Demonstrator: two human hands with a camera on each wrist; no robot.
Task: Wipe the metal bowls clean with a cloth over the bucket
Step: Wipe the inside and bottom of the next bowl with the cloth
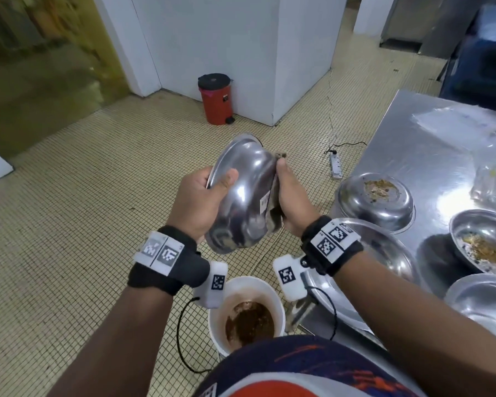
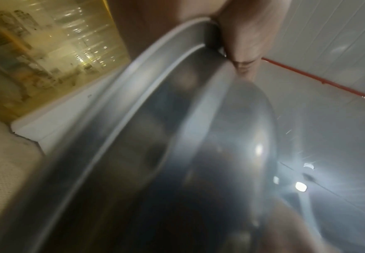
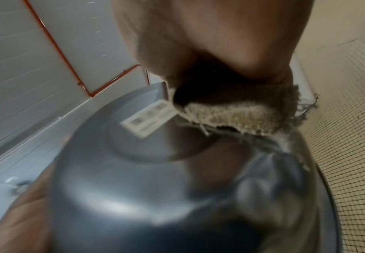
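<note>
The tiled floor (image 1: 69,224) spreads wide and open to the left and ahead, as far as a white pillar (image 1: 221,53) with a red pedal bin (image 1: 216,100) at its foot. On the right, the steel worktop (image 1: 430,156) juts in, its near edge crowded with metal bowls: an upturned one (image 1: 376,202) with food scraps on its base, a dirty one (image 1: 483,242) beside it, and two more (image 1: 384,267) (image 1: 483,302) at the near corner. A white bucket (image 1: 275,296) holding brown slops stands on the floor just beside the worktop's corner, below the hands. Above it, tilted on edge with its underside toward the person, is the held bowl (image 1: 241,196). The left hand (image 1: 201,202) grips its rim, thumb curled over the outside. The right hand (image 1: 294,199) pinches a frayed grey cloth (image 1: 274,213) against the bowl's opposite edge, close to a white sticker (image 1: 265,200). A power strip (image 1: 335,166) lies on the floor near the worktop.
</note>
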